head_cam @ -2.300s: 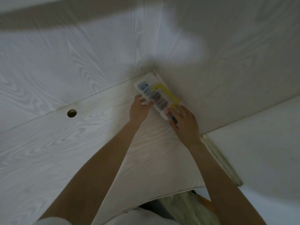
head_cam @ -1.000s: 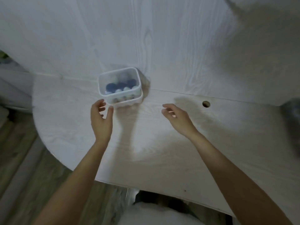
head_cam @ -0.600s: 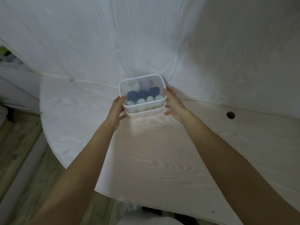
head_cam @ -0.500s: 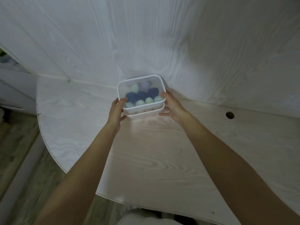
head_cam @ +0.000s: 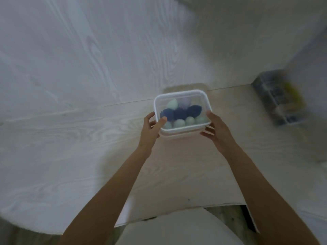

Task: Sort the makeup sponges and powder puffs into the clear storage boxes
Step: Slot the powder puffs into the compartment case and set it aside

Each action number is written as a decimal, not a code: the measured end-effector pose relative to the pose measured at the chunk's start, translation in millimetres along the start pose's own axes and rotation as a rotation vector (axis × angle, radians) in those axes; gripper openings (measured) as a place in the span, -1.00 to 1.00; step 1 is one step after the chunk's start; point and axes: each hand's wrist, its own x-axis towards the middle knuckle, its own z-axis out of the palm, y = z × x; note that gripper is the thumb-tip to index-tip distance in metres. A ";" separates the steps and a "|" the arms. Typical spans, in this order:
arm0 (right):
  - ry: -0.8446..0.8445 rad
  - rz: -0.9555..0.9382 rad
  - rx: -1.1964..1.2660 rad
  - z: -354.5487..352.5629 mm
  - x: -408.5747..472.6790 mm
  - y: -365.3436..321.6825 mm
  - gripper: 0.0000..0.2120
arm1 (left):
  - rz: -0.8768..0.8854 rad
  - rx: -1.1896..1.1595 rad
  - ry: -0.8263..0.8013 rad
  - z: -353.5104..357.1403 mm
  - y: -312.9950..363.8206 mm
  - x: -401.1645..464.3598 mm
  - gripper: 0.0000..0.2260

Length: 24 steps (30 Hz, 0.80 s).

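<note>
I hold the clear box (head_cam: 182, 112) of blue and green sponges (head_cam: 179, 114) over the pale surface (head_cam: 70, 138), left hand (head_cam: 150, 129) and right hand (head_cam: 217, 131) fingers grasping its sides.

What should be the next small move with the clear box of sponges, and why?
Probably set the clear box down on the desk near the body. The left hand and right hand both hold its sides, so neither is free to work the closed lid.
</note>
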 end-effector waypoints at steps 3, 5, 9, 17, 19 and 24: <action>0.094 -0.009 0.013 -71.5 6.7 -9.6 -0.64 | -0.024 0.014 -0.085 74.5 -5.4 7.3 -0.61; 0.113 0.008 0.020 -109.2 15.0 -16.7 -0.67 | -0.043 0.012 -0.112 113.7 -8.2 15.9 -0.59; 0.126 0.020 0.077 -166.5 35.3 -34.8 -0.79 | -0.081 0.023 -0.125 182.0 -10.0 28.4 -0.53; 0.168 0.048 0.236 -198.3 72.2 -46.5 -0.62 | -0.088 -0.021 -0.038 258.4 -2.1 59.3 -0.40; 0.106 0.041 0.315 -200.6 82.8 -51.1 -0.61 | -0.078 -0.009 -0.060 269.3 0.4 69.6 -0.39; -0.058 -0.060 0.372 -202.9 101.0 -59.0 -0.58 | -0.052 -0.079 -0.057 288.8 16.7 86.6 -0.61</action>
